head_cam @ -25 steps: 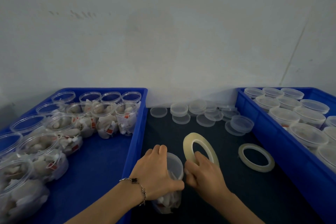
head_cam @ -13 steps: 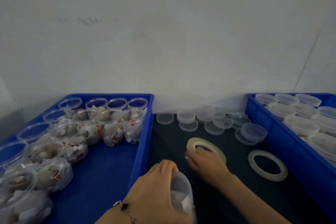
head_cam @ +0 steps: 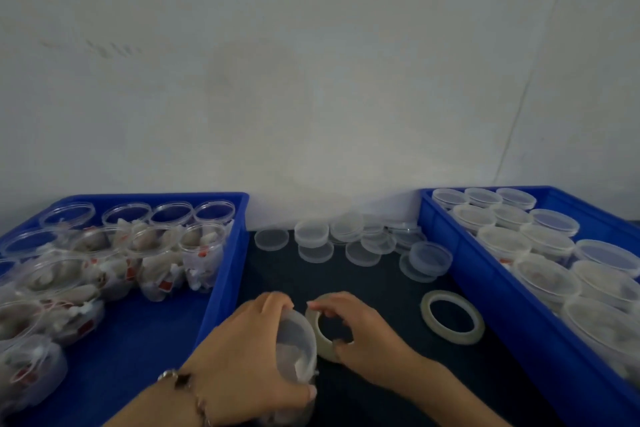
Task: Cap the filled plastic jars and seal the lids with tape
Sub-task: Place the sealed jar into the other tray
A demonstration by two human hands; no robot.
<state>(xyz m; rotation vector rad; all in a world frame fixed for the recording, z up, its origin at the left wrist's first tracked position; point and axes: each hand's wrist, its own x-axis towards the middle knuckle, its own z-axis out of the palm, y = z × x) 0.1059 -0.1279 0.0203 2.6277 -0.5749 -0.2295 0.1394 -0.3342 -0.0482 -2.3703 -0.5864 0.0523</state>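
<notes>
Right now my left hand [head_cam: 242, 354] curls round a capped jar [head_cam: 296, 350], tipped so its lid faces the right, down at the near edge of the dark mat [head_cam: 381, 288]. My right hand [head_cam: 356, 336] grips a tape roll [head_cam: 325, 336] just beside that lid, fingers over the top of the ring and thumb at its lower rim; roll and lid look to be touching, though blur keeps me from being sure. I cannot see a tape end pulled free, so I judge the sealing of this jar as only about to begin.

As for progress, I read it as partway. On my left, a blue bin [head_cam: 221, 288] holds many open filled jars [head_cam: 201, 246] with no lids on. On my right, a second blue bin [head_cam: 485, 295] is packed with lidded jars [head_cam: 543, 277], which I take as finished, though I cannot make out tape on them. Between the bins, loose lids [head_cam: 311, 236] lie scattered at the back of the mat, and a spare tape roll [head_cam: 452, 317] lies flat, well apart from my hands.
</notes>
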